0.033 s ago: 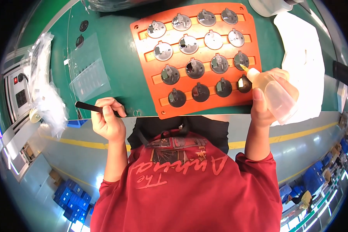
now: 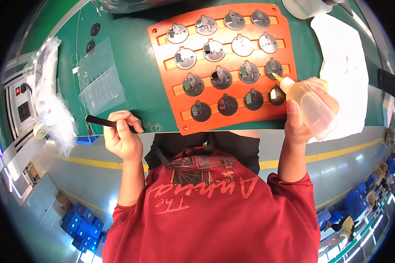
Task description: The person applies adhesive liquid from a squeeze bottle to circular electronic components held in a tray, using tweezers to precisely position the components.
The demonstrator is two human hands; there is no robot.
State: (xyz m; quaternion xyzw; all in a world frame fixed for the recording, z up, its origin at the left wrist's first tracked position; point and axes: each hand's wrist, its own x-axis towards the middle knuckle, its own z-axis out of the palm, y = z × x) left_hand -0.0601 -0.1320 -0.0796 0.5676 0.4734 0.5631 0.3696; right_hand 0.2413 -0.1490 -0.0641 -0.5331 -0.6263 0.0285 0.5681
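My right hand [image 2: 312,105] is wrapped round a translucent squeeze bottle [image 2: 319,115], tilted with its yellowish nozzle pointing up and left. The nozzle tip is at a round dark disc [image 2: 274,68] at the right end of the third row; whether it touches cannot be told. That disc is one of several in rows on an orange tray [image 2: 166,79], many with a small rectangular piece on them. Left of the tray, by the table's near edge, my left hand [image 2: 123,135] is closed on a slim black tool [image 2: 100,121]. Its rounded end sticks out leftward; the other end is hidden by my fingers.
Two small black discs [image 2: 95,29] and a clear plastic sheet [image 2: 102,85] lie on the green table [image 2: 138,65] at left. Clear plastic bags [image 2: 50,96] hang over the left edge. White cloth or paper [image 2: 344,74] lies at right, below a translucent container [image 2: 305,8].
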